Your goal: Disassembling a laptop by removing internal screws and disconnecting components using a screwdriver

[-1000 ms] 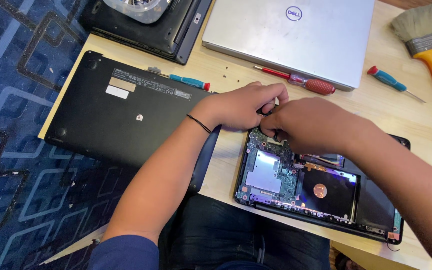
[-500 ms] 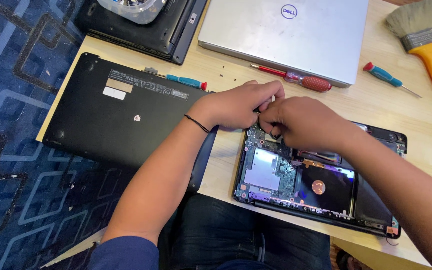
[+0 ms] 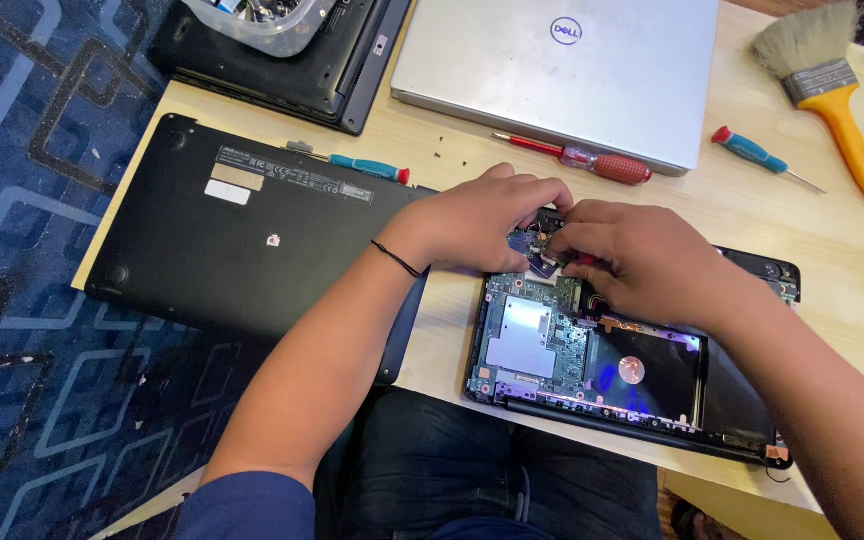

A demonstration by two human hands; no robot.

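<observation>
While the opened laptop (image 3: 592, 360) is sitting on the wooden table (image 3: 452, 160), left hand (image 3: 487, 215) and right hand (image 3: 637, 255) are both pinching at a small part near its top edge, fingers bunched together.

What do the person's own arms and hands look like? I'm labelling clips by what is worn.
Both hands are bare, no gloves. The left hand has a thin black band at the wrist and a dark blue sleeve near the shoulder. The right hand and forearm show nothing worn.
</observation>
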